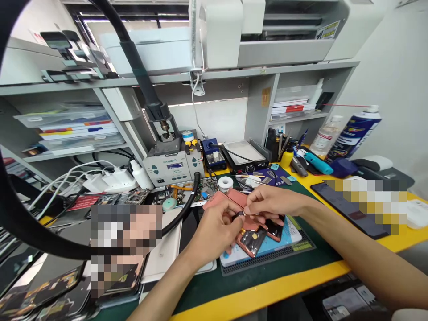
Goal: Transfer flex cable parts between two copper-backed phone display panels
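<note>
Both hands meet above an opened device with a reddish frame (252, 243), near the middle of the bench. My left hand (214, 227) is closed, thumb and fingers pinched at a small dark part by the device's upper edge. Fingertips of my right hand (270, 203) pinch close to the same spot, from the right; what they hold is too small to name. Beneath the device lies a white and blue pad (294, 232) on a grey mesh-edged mat (267, 262). Pinkish flat cases (237, 197) show just behind the hands.
A black lamp ring (43, 247) and hose curve across the left, over stacked phone parts. A grey soldering station (174, 167) stands behind, with a solder roll (225, 183) before it. To the right are a dark tablet (347, 209) and a blue spray can (354, 133).
</note>
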The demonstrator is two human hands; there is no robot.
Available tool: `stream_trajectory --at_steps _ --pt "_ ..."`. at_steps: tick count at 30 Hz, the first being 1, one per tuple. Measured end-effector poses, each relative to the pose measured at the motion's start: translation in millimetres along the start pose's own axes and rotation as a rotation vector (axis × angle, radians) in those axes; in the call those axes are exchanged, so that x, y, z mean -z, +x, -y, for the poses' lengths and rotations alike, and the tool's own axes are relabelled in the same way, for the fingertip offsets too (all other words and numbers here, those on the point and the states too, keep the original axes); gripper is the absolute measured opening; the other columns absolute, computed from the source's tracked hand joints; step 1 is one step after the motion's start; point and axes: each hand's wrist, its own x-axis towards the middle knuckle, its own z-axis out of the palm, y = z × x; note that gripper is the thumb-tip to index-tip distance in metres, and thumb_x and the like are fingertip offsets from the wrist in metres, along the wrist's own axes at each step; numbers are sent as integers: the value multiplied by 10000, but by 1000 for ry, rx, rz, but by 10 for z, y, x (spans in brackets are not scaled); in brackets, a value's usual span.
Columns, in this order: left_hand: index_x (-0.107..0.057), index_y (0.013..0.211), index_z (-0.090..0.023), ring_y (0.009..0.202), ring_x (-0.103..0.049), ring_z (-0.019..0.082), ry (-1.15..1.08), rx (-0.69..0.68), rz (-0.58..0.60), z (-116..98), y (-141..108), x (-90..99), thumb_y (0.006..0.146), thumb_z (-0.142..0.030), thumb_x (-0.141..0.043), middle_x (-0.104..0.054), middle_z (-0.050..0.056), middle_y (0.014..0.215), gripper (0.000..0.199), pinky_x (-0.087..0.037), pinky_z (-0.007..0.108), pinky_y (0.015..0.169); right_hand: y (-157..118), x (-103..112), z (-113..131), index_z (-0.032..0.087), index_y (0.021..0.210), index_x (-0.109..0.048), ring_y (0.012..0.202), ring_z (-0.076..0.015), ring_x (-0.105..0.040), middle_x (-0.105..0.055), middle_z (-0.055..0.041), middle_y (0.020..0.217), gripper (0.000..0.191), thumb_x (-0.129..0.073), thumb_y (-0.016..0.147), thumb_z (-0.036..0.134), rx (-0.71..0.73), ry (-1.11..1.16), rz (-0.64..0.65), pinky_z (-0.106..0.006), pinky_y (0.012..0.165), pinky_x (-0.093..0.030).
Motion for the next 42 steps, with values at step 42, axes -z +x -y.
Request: stream_trajectory --at_steps 42 --pt "-551 971 -172 377 -554 133 187 6 -32 -159 -48 -17 887 -510 -591 -569 -45 493 351 -430 209 376 53 69 -77 135 682 -623 332 -43 -436 -627 21 603 257 -662 795 363 185 -78 44 -156 314 -376"
